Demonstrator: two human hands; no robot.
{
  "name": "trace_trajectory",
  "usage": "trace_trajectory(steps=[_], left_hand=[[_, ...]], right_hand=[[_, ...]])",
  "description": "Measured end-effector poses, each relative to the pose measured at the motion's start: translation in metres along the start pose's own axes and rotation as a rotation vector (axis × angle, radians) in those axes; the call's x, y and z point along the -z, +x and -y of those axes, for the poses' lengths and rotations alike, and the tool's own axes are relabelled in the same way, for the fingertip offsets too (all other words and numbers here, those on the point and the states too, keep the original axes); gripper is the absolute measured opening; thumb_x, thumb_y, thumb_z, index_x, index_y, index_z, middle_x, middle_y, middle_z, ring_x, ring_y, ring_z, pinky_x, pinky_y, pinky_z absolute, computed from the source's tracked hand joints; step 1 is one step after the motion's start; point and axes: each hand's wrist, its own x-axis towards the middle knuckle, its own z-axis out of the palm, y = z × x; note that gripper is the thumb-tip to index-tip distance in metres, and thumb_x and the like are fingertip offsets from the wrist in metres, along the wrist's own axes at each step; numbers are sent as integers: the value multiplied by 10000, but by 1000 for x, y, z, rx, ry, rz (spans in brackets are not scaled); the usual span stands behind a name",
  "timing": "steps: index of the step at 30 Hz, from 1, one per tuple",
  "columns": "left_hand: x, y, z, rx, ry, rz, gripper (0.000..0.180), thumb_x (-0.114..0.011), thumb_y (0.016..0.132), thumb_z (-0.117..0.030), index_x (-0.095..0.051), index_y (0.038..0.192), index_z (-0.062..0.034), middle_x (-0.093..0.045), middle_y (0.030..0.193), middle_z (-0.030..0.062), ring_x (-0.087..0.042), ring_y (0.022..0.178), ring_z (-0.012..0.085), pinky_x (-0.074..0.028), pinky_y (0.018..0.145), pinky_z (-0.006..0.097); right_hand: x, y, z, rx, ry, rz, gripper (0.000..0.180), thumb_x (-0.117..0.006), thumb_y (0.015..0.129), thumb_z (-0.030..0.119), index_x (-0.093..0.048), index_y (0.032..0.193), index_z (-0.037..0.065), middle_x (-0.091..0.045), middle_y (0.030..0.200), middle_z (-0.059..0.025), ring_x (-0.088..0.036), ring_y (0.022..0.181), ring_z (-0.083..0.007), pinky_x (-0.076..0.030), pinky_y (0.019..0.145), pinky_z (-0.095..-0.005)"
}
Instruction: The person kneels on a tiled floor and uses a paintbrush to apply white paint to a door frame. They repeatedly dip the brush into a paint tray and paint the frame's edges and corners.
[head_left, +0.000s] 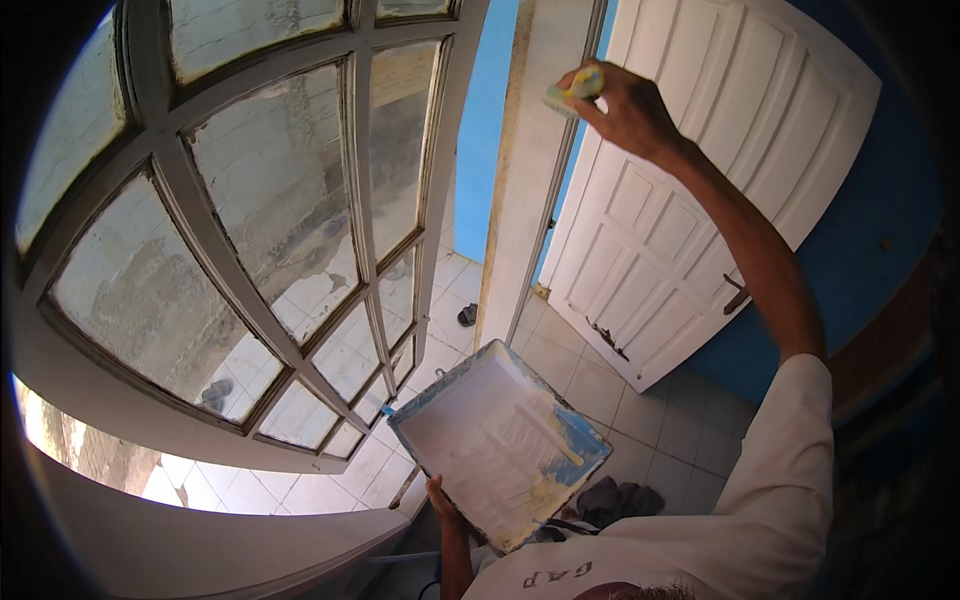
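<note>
My right hand (625,108) is raised high, gripping a small paint brush with a yellow handle (575,88) whose tip rests against the edge of the white door frame (528,190). Low down, my left hand (440,497) holds a white paint tray (500,440) from underneath. The tray has blue-stained rims and a smear of white paint inside. My right arm, in a white short sleeve, stretches up across the picture.
A glazed white door with several dirty glass panes (270,230) fills the left. A white panelled door (690,190) stands open on the right against a blue wall (860,240). The floor is white tiles (660,430), with a dark cloth (615,500) by my feet.
</note>
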Motion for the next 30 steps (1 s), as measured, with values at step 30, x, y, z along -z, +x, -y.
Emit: trace_trajectory(steps=[30], left_hand=[[-37,-18,-28,9,72,-58,616,-464,983,-531,-562,1295,-9,-654,1172,113,-649,1048,258,-542,902,400]], right_hand=[[-59,-71,67,75,34,153,215,-754,810,116,-695,1015,136,-642,932,4,-679,854,-182,-571,725,-346]])
